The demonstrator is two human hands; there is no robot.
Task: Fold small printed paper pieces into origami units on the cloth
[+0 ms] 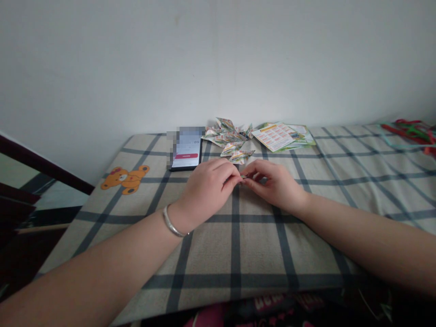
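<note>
My left hand (218, 177), with a silver bangle at the wrist, is closed in a pinch near the middle of the table. Facing it, my right hand (270, 181) pinches too, thumb against forefinger. Between the fingertips of both hands shows the thin edge of a small folded piece of paper (244, 176); the fingers hide most of it. Just beyond the hands lies a loose pile of folded printed paper pieces (229, 137), pointed in shape. To their right rests a stack of printed paper sheets (275, 136).
A phone (186, 150) with a lit screen lies left of the folded pieces. The checked tablecloth (204, 254) bears an orange bear figure (125, 180) at left. Red and green strands (410, 132) lie at the far right. A white wall (218, 59) stands behind the table.
</note>
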